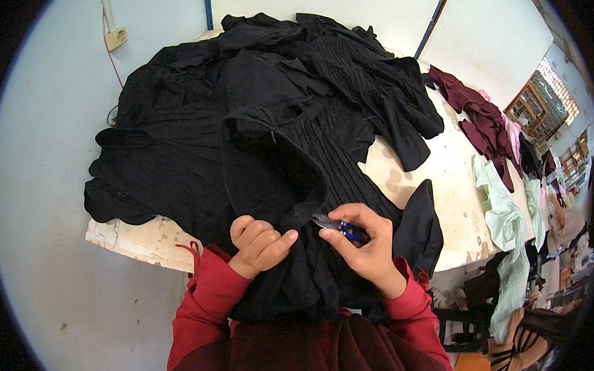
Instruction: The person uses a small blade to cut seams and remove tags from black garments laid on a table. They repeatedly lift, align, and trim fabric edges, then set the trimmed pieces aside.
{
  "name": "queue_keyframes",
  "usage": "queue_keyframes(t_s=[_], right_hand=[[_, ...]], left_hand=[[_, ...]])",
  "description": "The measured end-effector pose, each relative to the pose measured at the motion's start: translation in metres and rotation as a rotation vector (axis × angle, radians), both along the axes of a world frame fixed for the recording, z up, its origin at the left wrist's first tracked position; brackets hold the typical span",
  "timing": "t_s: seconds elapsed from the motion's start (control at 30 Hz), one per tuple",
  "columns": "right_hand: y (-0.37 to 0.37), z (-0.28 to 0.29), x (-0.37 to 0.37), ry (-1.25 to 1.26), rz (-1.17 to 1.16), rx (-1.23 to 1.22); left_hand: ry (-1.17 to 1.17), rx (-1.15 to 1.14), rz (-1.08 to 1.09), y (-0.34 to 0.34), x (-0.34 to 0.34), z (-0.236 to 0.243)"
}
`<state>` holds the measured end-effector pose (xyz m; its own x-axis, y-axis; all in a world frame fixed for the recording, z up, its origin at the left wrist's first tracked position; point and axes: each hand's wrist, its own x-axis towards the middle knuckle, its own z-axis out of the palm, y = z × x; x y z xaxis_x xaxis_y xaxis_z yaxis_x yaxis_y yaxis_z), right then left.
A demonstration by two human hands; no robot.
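Observation:
A black pleated garment lies in front of me, one of its openings facing up as a wide loop. My left hand is closed on the near edge of that loop, with the fingers curled round the cloth. In my right hand is a small pair of thread snips with a blue body and metal blades. The tips of the blades point left and meet the black cloth just right of my left hand. Whether a thread lies between the blades is too small to tell.
Black garments are heaped over the worn pale table. Maroon cloth and pale green cloth lie along its right side. A wall socket is at upper left. Another person is at the lower right.

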<state>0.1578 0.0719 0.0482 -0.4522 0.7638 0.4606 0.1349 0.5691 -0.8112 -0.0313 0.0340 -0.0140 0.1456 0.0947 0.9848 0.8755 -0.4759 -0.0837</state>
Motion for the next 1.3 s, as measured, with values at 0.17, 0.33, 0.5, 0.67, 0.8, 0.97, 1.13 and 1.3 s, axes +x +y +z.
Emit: queue_keyframes(t_s=[0.17,0.33,0.5,0.67,0.8,0.97,1.13,1.3], right_hand=[[0.004,0.007,-0.001,0.051,0.035,-0.035],[0.015,0.001,-0.011,0.064,0.18,0.083],[0.015,0.006,-0.006,0.217,0.323,0.068],[0.025,-0.007,-0.014,0.025,0.168,0.189],[0.03,-0.019,-0.01,0.164,-0.052,0.354],[0.025,-0.042,-0.01,0.252,-0.175,0.462],[0.026,-0.05,-0.01,0.243,-0.169,0.313],[0.025,-0.03,0.001,0.242,0.068,-0.063]], left_hand=[[0.014,0.002,-0.019,0.0,0.0,0.0],[0.036,0.021,-0.03,0.0,-0.001,-0.004],[0.039,0.011,-0.035,0.0,-0.001,-0.004],[0.012,-0.051,0.117,-0.001,0.002,-0.002],[-0.095,-0.13,0.284,0.004,-0.002,0.009],[0.056,0.025,0.188,-0.008,-0.011,-0.011],[0.086,0.062,0.18,-0.005,-0.01,-0.012],[0.121,0.003,0.187,-0.007,-0.009,-0.017]])
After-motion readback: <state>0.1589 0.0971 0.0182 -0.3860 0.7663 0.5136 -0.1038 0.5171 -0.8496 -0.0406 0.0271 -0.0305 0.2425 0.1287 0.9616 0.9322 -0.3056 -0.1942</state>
